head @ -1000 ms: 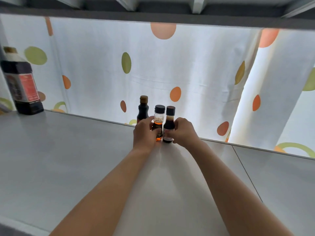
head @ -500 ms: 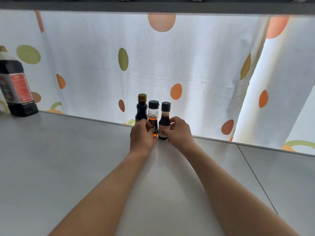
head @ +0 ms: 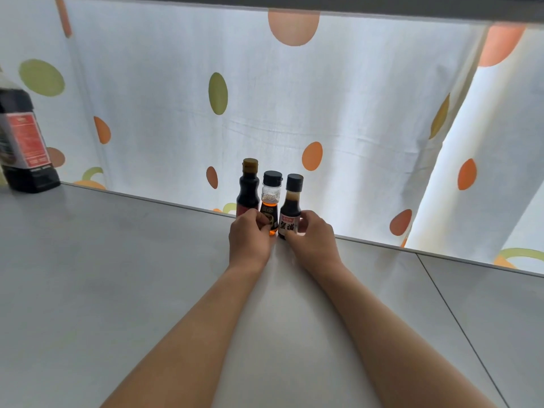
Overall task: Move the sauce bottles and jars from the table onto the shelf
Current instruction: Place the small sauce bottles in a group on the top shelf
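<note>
We have both hands reached to the back of the grey shelf (head: 117, 275), where three small bottles stand upright in a tight row against the rear edge, in front of the white curtain with orange and green spots (head: 176, 98). Compared with a second ago the two front bottles sit deeper and closer together: the clear bottle of amber sauce (head: 270, 201) and the dark bottle with the white label (head: 290, 206) are now just beside each other and just beside the gold-capped dark bottle (head: 248, 188) on the left, bases down on the shelf. Our left hand (head: 250, 237) has its grip closed on the lower body of the amber bottle, fingertips on its label. Our right hand (head: 312, 240) has thumb and fingers curled round the base of the white-labelled bottle; both grips look lighter than before, more a steadying touch than a carry, though we cannot see daylight between fingers and glass. We judge that the placing step for these two is all but finished, and that what remains is to let go and draw both hands back without nudging the row. The large dark bottle with the red label (head: 23, 148) stands well apart at the far left of the shelf. The desk is out of view, so we cannot tell how many bottles or jars are left there.
</note>
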`<state>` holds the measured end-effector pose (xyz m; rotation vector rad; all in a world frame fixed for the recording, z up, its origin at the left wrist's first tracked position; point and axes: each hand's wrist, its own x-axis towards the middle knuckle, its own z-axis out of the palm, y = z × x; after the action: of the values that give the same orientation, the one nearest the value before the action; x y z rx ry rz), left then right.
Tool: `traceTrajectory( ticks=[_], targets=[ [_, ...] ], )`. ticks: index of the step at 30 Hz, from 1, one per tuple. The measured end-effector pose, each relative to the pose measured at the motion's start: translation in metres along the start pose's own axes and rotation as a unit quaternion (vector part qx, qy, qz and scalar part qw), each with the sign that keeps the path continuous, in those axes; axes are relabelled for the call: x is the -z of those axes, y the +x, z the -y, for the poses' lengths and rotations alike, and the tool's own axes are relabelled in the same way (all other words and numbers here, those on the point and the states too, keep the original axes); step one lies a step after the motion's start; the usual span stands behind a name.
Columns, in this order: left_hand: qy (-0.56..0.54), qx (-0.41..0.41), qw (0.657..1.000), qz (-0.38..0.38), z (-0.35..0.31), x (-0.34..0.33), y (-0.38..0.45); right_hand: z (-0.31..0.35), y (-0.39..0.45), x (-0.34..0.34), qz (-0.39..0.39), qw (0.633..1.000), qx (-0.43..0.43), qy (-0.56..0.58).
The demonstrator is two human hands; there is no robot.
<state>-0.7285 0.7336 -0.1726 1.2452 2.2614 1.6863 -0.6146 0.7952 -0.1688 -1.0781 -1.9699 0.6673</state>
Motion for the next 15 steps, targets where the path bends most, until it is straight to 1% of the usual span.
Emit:
traceTrajectory(
  ticks=[5,9,12,15],
  targets=[
    [0.009,-0.003,1.000,0.011,0.002,0.001,0.000,-0.003,0.002,-0.001,-0.005,1.000,-0.024,-0.009],
    [0.022,-0.016,1.000,0.014,0.001,0.002,-0.003,0.005,-0.008,0.005,-0.004,0.998,-0.039,-0.045],
    [0.079,-0.057,0.994,0.038,-0.005,0.004,-0.008,0.011,-0.028,0.013,0.006,0.988,-0.039,-0.148],
    [0.164,-0.107,0.976,0.097,-0.012,0.003,-0.016,0.017,-0.057,0.021,0.023,0.966,-0.040,-0.253]
  ],
)
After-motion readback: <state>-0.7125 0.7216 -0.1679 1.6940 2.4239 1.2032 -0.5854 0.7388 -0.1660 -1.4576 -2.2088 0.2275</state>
